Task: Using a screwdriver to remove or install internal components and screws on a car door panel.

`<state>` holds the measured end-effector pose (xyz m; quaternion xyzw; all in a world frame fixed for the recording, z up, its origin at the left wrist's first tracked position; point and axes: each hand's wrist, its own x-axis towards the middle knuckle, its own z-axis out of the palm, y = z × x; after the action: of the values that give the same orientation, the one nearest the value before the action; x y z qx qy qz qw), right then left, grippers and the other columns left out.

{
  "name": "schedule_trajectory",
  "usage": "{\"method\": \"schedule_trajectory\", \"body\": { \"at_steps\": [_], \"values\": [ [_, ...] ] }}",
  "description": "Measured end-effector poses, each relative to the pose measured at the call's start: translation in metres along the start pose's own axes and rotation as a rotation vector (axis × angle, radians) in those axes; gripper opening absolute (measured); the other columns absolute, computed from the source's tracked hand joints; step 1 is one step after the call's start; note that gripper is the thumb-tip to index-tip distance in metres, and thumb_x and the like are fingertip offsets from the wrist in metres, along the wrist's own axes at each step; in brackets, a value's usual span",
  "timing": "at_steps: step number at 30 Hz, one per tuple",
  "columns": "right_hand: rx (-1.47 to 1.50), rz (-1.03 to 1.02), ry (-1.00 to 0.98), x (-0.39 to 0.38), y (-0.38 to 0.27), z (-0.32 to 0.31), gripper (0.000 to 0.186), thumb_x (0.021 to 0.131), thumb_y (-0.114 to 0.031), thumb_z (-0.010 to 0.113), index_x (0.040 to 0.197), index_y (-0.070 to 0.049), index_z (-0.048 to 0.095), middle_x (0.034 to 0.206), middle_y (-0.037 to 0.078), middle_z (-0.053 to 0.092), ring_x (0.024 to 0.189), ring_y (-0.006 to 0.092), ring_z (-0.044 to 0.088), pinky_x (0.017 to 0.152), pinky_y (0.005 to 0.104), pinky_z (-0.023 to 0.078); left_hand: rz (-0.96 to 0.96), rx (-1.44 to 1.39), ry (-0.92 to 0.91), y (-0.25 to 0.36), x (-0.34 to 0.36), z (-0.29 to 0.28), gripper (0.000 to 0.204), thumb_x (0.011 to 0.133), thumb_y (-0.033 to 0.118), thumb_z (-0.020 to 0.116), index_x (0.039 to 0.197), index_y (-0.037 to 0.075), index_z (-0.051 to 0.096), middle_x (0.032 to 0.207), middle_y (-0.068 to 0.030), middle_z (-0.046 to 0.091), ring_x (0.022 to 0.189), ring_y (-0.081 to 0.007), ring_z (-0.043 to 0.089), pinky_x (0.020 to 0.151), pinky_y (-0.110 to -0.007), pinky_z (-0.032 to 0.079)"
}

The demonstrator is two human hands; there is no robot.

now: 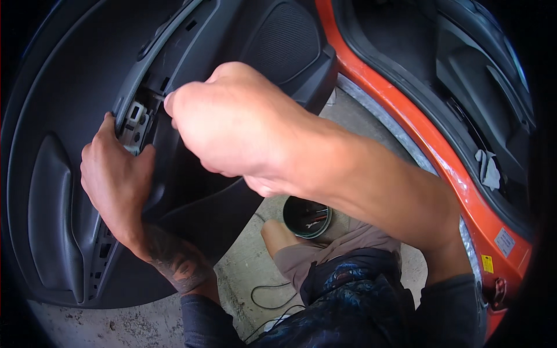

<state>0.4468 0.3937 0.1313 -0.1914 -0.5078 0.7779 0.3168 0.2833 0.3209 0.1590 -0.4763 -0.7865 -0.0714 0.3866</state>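
1 black car-door panel (184, 188), left of orange sill (400, 104); probably stiff; hold by rim. Left hand (116, 174): spread at recess (139, 95). Right hand (223, 124): curled near pale bracket (132, 126); grasp hidden, cannot tell.

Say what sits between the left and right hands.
In the head view, a pale bracket set into the dark door panel lies between the left hand and right hand.

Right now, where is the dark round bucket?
In the head view, the bucket stands on the floor below and right of centre, just right of the person's knee.
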Motion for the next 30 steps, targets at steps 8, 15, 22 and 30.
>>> {"method": "schedule_trajectory", "body": {
  "at_steps": [8,15,22,30],
  "values": [
    [0.250,0.105,-0.028,0.004,0.007,0.000,0.017,0.094,-0.013,0.044,0.086,0.001,0.051,0.057,-0.001,0.041,0.043,0.0049,0.031,0.039,0.0222,0.024,-0.033,-0.639,0.463,0.030,-0.030,-0.006,0.025,0.084,0.012,0.069,0.104,-0.004,0.067,0.080,-0.0156,0.069,0.071,-0.0212,0.067,0.071,-0.031,0.054],
    [0.282,0.121,-0.141,0.009,-0.001,-0.009,0.024,0.094,-0.016,0.038,0.081,0.000,0.050,0.057,0.002,0.043,0.041,0.0082,0.031,0.038,0.0233,0.024,-0.618,-2.239,-0.282,0.056,-0.035,0.033,0.033,0.104,0.026,0.041,0.096,0.003,0.063,0.070,-0.0062,0.063,0.062,-0.0140,0.061,0.061,-0.027,0.051],
    [0.081,0.018,-0.064,0.013,0.003,-0.008,0.031,0.092,-0.017,0.040,0.069,-0.001,0.054,0.053,0.005,0.048,0.040,0.0117,0.039,0.038,0.0284,0.031,-0.610,-2.459,-0.271,0.063,-0.021,0.042,0.021,0.102,0.018,0.049,0.109,0.000,0.058,0.079,-0.0001,0.056,0.067,-0.0077,0.056,0.064,-0.025,0.052],
    [-1.591,-1.172,0.410,0.000,0.032,-0.009,0.021,0.077,-0.016,0.063,0.079,0.005,0.068,0.067,0.015,0.065,0.060,0.0225,0.068,0.052,0.0319,0.056,-0.606,-2.756,-0.306,0.064,-0.023,0.044,0.017,0.099,0.013,0.054,0.108,-0.001,0.055,0.087,-0.0059,0.060,0.096,-0.0202,0.059,0.098,-0.035,0.048]
  ]
}}
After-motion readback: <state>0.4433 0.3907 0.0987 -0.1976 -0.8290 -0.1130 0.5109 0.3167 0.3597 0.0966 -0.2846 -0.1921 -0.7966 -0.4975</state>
